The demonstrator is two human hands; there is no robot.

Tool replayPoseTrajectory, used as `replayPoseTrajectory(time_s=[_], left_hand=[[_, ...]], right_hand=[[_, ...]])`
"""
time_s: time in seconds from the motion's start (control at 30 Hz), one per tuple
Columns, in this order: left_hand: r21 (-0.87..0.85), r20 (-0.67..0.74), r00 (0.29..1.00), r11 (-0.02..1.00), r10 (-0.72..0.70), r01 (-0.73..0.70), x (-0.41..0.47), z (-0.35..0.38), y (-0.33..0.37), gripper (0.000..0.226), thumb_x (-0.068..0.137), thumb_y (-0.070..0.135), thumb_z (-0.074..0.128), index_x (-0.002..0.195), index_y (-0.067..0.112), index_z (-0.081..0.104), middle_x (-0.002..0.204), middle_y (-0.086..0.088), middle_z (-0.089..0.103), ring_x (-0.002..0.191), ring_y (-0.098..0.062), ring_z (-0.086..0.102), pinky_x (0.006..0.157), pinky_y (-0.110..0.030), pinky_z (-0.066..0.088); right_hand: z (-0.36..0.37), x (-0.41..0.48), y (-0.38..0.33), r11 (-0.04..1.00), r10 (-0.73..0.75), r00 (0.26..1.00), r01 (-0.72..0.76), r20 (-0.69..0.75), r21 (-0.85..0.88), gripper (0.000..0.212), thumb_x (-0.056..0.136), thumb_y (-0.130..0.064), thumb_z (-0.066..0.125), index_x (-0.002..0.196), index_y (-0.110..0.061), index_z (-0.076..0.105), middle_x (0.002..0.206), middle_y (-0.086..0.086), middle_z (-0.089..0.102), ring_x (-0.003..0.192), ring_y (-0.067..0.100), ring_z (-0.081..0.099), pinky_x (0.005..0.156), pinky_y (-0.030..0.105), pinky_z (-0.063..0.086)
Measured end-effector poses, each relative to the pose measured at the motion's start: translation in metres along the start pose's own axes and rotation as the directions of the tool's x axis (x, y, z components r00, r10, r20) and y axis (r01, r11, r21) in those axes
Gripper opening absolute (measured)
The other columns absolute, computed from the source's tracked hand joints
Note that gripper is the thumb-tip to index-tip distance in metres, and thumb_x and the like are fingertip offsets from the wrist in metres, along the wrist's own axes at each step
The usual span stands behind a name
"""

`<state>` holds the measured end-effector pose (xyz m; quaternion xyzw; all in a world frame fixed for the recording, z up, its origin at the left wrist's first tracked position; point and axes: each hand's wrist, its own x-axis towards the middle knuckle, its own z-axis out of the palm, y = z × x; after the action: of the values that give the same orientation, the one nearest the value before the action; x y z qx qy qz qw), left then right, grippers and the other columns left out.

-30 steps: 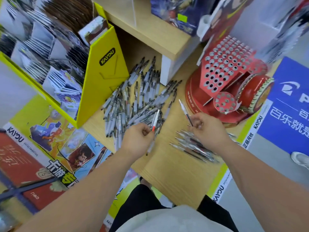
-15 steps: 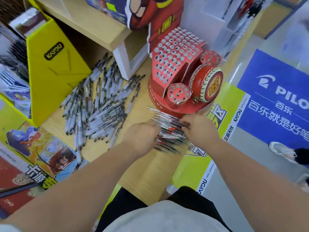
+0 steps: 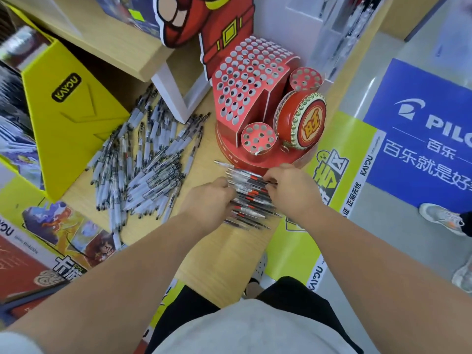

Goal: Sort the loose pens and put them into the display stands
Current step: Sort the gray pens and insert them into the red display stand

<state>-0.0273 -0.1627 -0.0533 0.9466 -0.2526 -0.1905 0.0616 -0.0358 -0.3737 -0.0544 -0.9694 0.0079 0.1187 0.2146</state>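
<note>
A small pile of red-accented pens [image 3: 249, 200] lies on the wooden counter [image 3: 222, 254], just in front of the red display stand [image 3: 249, 80]. The stand's many round holes look empty. My left hand [image 3: 207, 198] curls its fingers against the pile's left ends. From the other side, my right hand [image 3: 291, 190] curls over the right ends and pinches pens. A much larger heap of grey and black pens [image 3: 148, 159] is spread out to the left, apart from both hands.
A yellow KAYOU card display [image 3: 69, 116] stands left of the big heap, and a wooden shelf with a white leg [image 3: 178, 95] is behind it. The stand's red drum [image 3: 301, 121] is on its right. The counter edge and a shoe [image 3: 441, 218] on the floor are to the right.
One second ago each hand held a single pen near the big heap. Both hands have moved to the small red-pen pile and closed in on its two ends. The view swung right.
</note>
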Motion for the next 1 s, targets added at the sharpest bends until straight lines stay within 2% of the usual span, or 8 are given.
replayPoseTrajectory(time_s=[0.1,0.3,0.43,0.6,0.77,0.87,0.93,1.0], left_hand=[[-0.016,-0.009,1.0,1.0,-0.026,0.026,-0.008,0.004,-0.003,0.022,0.1,0.032,0.055,0.113,0.019,0.068,0.112,0.001,0.056,0.087,-0.024,0.064,0.063,-0.032,0.046],[-0.019,-0.018,0.999,0.999,-0.036,0.036,-0.015,0.011,-0.007,0.024,0.099,0.034,0.057,0.118,0.019,0.062,0.117,0.001,0.053,0.094,-0.024,0.064,0.061,-0.031,0.038],[-0.121,-0.076,0.996,0.992,-0.05,0.041,-0.02,0.007,-0.017,0.025,0.099,0.033,0.056,0.117,0.018,0.065,0.114,0.0,0.053,0.088,-0.027,0.065,0.062,-0.033,0.047],[-0.251,-0.13,0.974,0.956,-0.186,0.149,-0.045,-0.015,-0.072,0.024,0.099,0.032,0.059,0.115,0.015,0.063,0.119,0.0,0.053,0.09,-0.028,0.064,0.07,-0.039,0.053],[-0.288,-0.153,0.905,0.894,-0.397,0.343,-0.07,-0.027,-0.159,0.026,0.096,0.03,0.063,0.117,0.015,0.064,0.12,-0.006,0.055,0.072,-0.023,0.052,0.062,-0.031,0.041],[-0.284,-0.144,0.873,0.864,-0.466,0.415,-0.077,-0.032,-0.201,0.033,0.095,0.033,0.064,0.123,0.015,0.063,0.126,-0.009,0.054,0.089,-0.03,0.06,0.066,-0.034,0.043],[-0.284,-0.126,0.86,0.848,-0.495,0.446,-0.081,-0.03,-0.222,0.042,0.095,0.034,0.064,0.132,0.017,0.058,0.133,-0.01,0.05,0.11,-0.034,0.056,0.08,-0.04,0.049],[-0.245,-0.079,0.864,0.85,-0.498,0.467,-0.083,-0.025,-0.238,0.053,0.094,0.039,0.063,0.141,0.017,0.051,0.139,-0.012,0.045,0.12,-0.037,0.05,0.092,-0.045,0.049]], right_hand=[[0.001,-0.006,0.0,1.0,0.022,1.0,-0.022,-0.01,0.007,0.016,0.091,-0.022,0.066,0.106,-0.023,0.073,0.104,0.0,0.064,0.09,0.025,0.064,0.068,0.031,0.05],[0.005,-0.014,-0.01,0.999,0.036,0.999,-0.036,0.016,-0.008,0.015,0.091,-0.024,0.066,0.105,-0.023,0.072,0.106,-0.001,0.064,0.094,0.024,0.064,0.074,0.036,0.054],[0.009,-0.015,-0.031,0.998,0.058,0.998,-0.058,-0.004,-0.017,0.017,0.091,-0.026,0.065,0.107,-0.023,0.072,0.104,0.0,0.064,0.094,0.025,0.064,0.073,0.034,0.051],[0.023,0.002,-0.09,0.999,0.0,0.999,-0.002,0.039,0.05,0.019,0.089,-0.025,0.065,0.106,-0.019,0.073,0.104,0.002,0.064,0.095,0.026,0.064,0.077,0.037,0.052],[0.045,0.033,-0.159,0.996,-0.02,0.996,0.013,0.087,0.089,0.019,0.092,-0.03,0.066,0.108,-0.021,0.072,0.102,0.0,0.064,0.094,0.024,0.062,0.081,0.039,0.054],[0.055,0.05,-0.194,0.996,-0.014,0.989,0.001,0.149,0.087,0.017,0.096,-0.031,0.061,0.107,-0.022,0.07,0.105,-0.001,0.062,0.091,0.021,0.061,0.077,0.036,0.053],[0.063,0.062,-0.214,0.994,-0.008,0.983,-0.013,0.184,0.11,0.017,0.097,-0.03,0.06,0.109,-0.022,0.069,0.106,-0.001,0.064,0.09,0.02,0.062,0.079,0.04,0.056],[0.071,0.073,-0.233,0.993,-0.007,0.976,-0.02,0.219,0.12,0.022,0.098,-0.029,0.06,0.115,-0.02,0.069,0.108,0.0,0.067,0.092,0.02,0.064,0.081,0.04,0.057]])
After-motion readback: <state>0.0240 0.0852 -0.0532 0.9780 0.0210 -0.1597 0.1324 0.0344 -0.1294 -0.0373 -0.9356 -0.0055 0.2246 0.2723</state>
